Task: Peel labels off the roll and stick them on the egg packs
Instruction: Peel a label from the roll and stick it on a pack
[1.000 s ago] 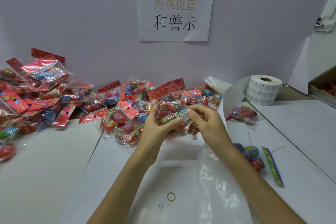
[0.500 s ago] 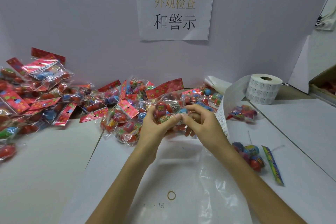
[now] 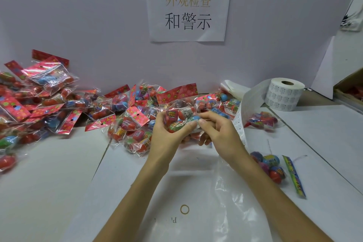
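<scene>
clutching one egg pack (image 3: 181, 117), left hand (image 3: 167, 139) and right hand (image 3: 221, 133), both grips closed, underside hidden by fingers (image 3: 187, 126)

Glossy plastic egg packs (image 3: 182, 118), matt paper roll (image 3: 283, 94)

White table (image 3: 49, 192) against lilac wall (image 3: 78, 25) bearing paper sign (image 3: 188, 8).

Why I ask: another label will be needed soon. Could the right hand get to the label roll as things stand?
Probably yes. The label roll stands to the right of the right hand, with only its loose strip arching between them. But that hand pinches the egg pack and must release first.
</scene>
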`<state>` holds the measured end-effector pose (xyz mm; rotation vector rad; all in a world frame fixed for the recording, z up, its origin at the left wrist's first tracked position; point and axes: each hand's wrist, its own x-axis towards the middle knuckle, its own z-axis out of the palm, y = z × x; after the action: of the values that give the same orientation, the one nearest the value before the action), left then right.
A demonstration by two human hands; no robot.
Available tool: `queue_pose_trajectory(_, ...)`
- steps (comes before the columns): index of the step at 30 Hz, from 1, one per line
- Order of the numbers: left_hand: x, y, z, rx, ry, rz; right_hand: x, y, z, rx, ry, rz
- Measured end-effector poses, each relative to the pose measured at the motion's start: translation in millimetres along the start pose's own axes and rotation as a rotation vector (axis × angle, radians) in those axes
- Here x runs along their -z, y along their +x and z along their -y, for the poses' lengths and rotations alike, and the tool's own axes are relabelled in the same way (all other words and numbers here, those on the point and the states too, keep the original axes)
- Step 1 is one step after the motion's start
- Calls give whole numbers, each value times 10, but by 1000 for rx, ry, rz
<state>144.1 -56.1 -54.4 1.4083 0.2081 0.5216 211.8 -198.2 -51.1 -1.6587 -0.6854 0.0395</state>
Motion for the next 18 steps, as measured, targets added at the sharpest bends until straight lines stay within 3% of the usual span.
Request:
queue_pose_trajectory(6,22,24,20,-16,100,-102,-28,-19,25,16,14,34)
queue_pose_trajectory(18,4,-4,-3,-50,152,-7,1,8,0,-38,87,-22)
